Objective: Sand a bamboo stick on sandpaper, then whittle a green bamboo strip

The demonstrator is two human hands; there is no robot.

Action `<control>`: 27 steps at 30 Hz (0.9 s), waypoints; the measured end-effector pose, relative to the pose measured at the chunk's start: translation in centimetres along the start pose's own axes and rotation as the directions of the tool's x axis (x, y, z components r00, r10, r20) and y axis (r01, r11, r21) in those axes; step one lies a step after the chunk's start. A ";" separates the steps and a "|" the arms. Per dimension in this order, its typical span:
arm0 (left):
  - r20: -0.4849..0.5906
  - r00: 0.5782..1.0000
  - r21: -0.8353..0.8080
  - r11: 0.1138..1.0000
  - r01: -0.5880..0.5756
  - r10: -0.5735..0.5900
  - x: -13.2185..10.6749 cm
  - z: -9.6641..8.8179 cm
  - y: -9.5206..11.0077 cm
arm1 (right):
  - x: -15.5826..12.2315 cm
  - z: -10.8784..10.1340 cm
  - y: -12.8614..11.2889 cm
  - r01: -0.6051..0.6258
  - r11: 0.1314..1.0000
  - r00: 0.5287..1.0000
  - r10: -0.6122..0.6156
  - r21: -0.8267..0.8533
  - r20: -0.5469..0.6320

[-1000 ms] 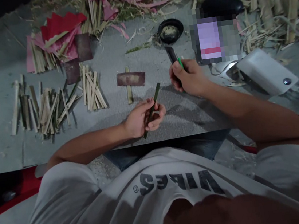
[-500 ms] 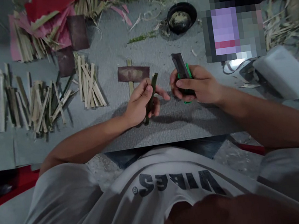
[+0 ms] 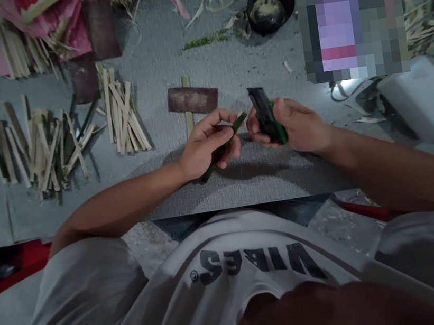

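My left hand (image 3: 201, 148) is closed around a dark green bamboo strip (image 3: 239, 123), which slants up to the right with its far end poking out past my fingers. My right hand (image 3: 306, 124) grips a black and green utility knife (image 3: 264, 111), its wide tip pointing away from me. The strip's end and the knife are close together but apart. Just beyond my left hand lies a brown rectangular piece, perhaps sandpaper (image 3: 193, 99), across a pale thin strip (image 3: 190, 124).
Cut strips (image 3: 124, 113) lie in loose piles (image 3: 49, 147) at left. Farther back are a pink bag (image 3: 76, 34) and a black bowl (image 3: 271, 8). A white box-shaped device (image 3: 418, 98) with a cable stands at right. Shavings litter the back, and the table edge runs close to my body.
The green strip has turned from nearly upright to a rightward slant, its end now nearer the knife. My right thumb has shifted along the knife. The view has moved slightly.
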State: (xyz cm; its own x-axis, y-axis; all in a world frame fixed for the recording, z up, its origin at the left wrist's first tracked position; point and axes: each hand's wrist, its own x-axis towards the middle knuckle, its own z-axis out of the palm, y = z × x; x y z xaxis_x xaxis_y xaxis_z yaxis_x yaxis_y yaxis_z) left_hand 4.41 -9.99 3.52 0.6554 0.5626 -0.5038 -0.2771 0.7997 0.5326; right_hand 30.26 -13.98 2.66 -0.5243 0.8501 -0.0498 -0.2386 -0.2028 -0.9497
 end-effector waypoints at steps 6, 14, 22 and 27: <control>0.113 0.992 0.150 0.986 -0.072 0.055 -0.1 -0.7 0.1 | -0.1 -0.2 -0.5 -0.036 0.996 0.987 0.023 0.080 0.158; 0.100 0.980 -0.046 0.983 0.176 -0.171 0.8 -1.1 0.4 | -0.4 0.2 -0.8 -0.204 0.979 0.941 0.191 0.019 0.278; 0.145 0.977 0.107 0.984 0.141 -0.156 0.2 -1.1 -0.3 | -0.5 1.5 0.0 -0.182 0.983 0.952 0.177 -0.005 0.250; 0.145 0.982 0.169 0.981 0.094 -0.119 -0.5 -0.8 -0.5 | -0.9 1.5 -0.1 -0.232 0.972 0.932 0.234 -0.039 0.276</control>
State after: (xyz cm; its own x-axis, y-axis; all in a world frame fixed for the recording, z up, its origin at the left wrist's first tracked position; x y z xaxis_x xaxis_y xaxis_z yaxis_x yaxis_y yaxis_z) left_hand 3.66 -10.48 2.94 0.7783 0.4276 -0.4598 -0.0918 0.8019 0.5904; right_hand 29.47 -15.48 3.24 -0.7701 0.6111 -0.1831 -0.0782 -0.3752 -0.9236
